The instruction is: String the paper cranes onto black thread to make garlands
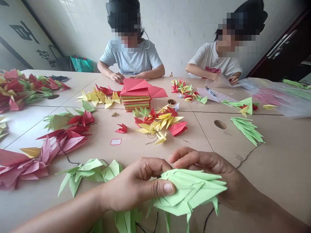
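Close to me, a bundle of flat-folded light green paper cranes [188, 191] is pinched by my left hand [136, 184], its thumb pressed on the near face. My right hand [213, 165] curls round the far side of the same bundle, and its fingertips come near my left index finger. Some of its fingers are hidden behind the paper. Black thread [211, 215] trails below the bundle. More green paper cranes [89, 173] lie left of my left hand, and others [127, 220] hang or lie under my wrist. Whether a needle is in my fingers, I cannot make out.
Across the table [199, 145] two people sit working with their hands. A stack of red, yellow and green paper [135, 97] stands mid-table. Strung cranes [157, 121], pink ones [36, 158], a green bunch [247, 129] and plastic bags [286, 97] lie around. Round holes [220, 124] pierce the tabletop.
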Tool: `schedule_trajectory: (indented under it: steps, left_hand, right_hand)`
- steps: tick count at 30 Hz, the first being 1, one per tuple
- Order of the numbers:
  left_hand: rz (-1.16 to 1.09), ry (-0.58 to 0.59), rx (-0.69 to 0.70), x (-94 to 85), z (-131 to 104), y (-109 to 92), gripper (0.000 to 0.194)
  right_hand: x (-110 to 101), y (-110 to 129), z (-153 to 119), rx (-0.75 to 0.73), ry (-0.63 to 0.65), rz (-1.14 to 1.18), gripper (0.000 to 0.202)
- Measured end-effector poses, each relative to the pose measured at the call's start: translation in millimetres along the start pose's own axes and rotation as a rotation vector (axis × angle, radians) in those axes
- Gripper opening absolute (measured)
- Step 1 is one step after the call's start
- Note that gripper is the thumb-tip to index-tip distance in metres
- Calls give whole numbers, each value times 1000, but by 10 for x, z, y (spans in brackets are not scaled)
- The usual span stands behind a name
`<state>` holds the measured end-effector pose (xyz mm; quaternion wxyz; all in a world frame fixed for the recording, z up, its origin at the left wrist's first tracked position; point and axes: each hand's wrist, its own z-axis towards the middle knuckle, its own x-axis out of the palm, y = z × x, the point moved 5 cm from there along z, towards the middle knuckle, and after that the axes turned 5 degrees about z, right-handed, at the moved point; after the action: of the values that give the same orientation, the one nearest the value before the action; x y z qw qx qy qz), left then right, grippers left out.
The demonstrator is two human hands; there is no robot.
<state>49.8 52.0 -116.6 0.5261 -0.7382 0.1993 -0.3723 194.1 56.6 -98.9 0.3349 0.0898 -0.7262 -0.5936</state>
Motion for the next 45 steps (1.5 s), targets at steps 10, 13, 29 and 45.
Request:
schedule_trajectory:
  steps: [10, 13, 29, 45]
  left_hand:
    - [-86, -24, -43, 5, 9, 30, 19]
    - [-41, -79, -48, -30, 16, 34, 24]
    - [-58, -268, -76, -179, 27, 105, 28]
    - [-257, -277, -86, -165, 40, 81, 20]
  right_hand:
    - [-24, -64, 58, 28, -135, -89, 10]
    - [-32, -61, 51, 6, -169, -143, 11]
    - [-88, -41, 29, -32, -155, -263, 29]
    - [-184, -104, 100, 159, -220, 318, 20]
